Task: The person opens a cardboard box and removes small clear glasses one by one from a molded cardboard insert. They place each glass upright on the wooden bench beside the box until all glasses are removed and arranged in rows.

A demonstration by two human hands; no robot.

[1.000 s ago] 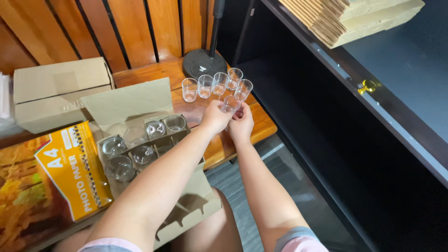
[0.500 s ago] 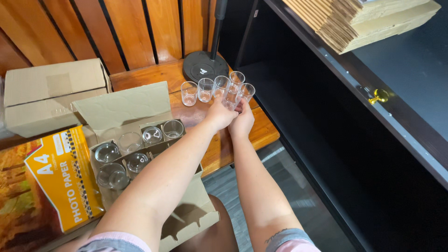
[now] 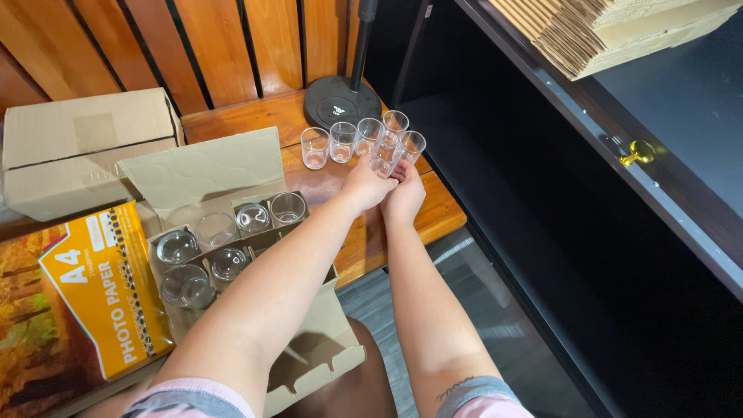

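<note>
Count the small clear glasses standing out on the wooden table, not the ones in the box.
6, possibly more hidden by the hands: four in a row, one at right, one held by both hands.

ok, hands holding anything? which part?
Both the left hand and right hand grip one small clear glass tumbler by its lower sides, on the wooden bench.

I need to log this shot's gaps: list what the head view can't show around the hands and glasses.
- Glass at the hands: its base is hidden by the left hand and right hand, so the grip is unclear.
- Open box: forearms cover its near compartments, so the count of glasses is unknown.
- Cardboard stack: cut off by the top edge.
</note>
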